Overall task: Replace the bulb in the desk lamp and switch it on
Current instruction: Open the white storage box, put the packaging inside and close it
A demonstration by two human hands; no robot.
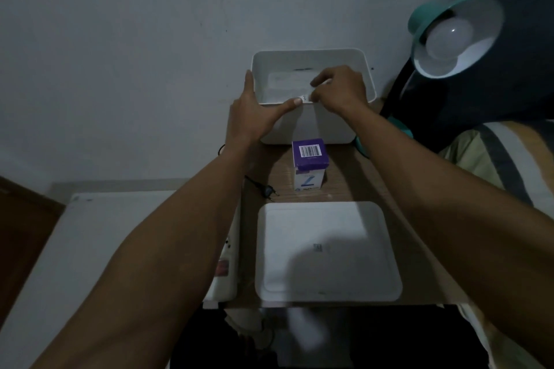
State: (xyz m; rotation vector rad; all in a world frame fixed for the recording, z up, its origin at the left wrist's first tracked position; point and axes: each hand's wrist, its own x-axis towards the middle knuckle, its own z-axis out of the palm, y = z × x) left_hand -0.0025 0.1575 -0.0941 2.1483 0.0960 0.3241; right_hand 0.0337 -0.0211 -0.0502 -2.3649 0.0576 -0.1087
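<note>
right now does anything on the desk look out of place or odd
Nothing is spilled or broken. Two things stand out: the lamp's plug lies loose on the desk, not in a socket, and the white bin is open, with its lid set flat near the front edge. The lamp is unlit.

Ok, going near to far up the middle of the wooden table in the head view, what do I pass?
White lid → purple-topped bulb box → open white bin, with both hands at its near rim.

Head view, steeply downward (close)
</note>
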